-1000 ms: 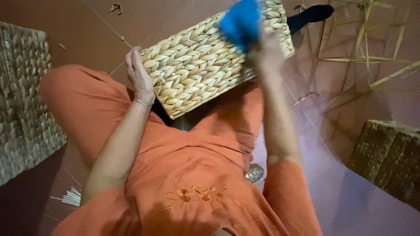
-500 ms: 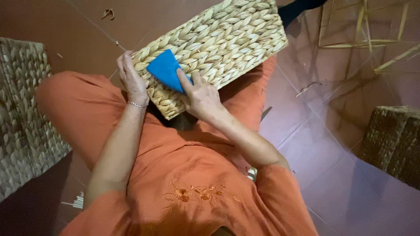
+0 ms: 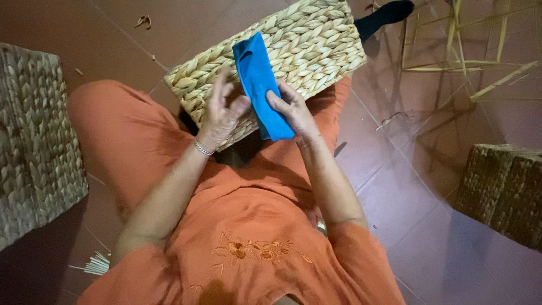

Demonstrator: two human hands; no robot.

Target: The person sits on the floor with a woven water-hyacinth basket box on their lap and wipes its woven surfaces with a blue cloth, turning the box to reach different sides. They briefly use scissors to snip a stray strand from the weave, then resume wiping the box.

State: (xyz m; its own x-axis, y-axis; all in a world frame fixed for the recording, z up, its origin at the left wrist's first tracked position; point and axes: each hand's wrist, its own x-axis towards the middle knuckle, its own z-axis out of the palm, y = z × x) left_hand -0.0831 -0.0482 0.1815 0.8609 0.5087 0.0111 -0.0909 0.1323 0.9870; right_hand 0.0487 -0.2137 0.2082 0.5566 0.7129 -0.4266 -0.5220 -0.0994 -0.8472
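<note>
While the woven basket (image 3: 271,73) lies tipped across the person's lap, at about twelve o'clock from the chest, both hands work at a blue cloth (image 3: 261,85) pressed against its plaited side. The right hand (image 3: 293,110) grips the lower end of the cloth, thumb and fingers closed on the fabric near the basket's near edge. The left hand (image 3: 223,110) rests just beside the cloth at nine o'clock from it, fingers half curled and loose, the thumb touching or nearly touching the blue edge; it braces the basket wall rather than clasping anything firmly.

Judging by this, the step in hand is wiping or rubbing down the basket's outer weave, with the cloth being re-gathered or refolded between strokes. A further stroke would call for a firm hold on the cloth with the right hand, steady pressure along the plaits, and the left hand keeping the basket from sliding off the orange-clad knees.

Around the person, on the reddish tiled floor (image 3: 406,186), a darker woven basket (image 3: 502,192) stands at three o'clock, and a flat woven panel (image 3: 36,141) lies at nine o'clock. A bare frame of pale sticks (image 3: 468,51) sits at one o'clock, well apart from the hands, and a small bundle of thin straws (image 3: 93,264) lies at seven o'clock.
</note>
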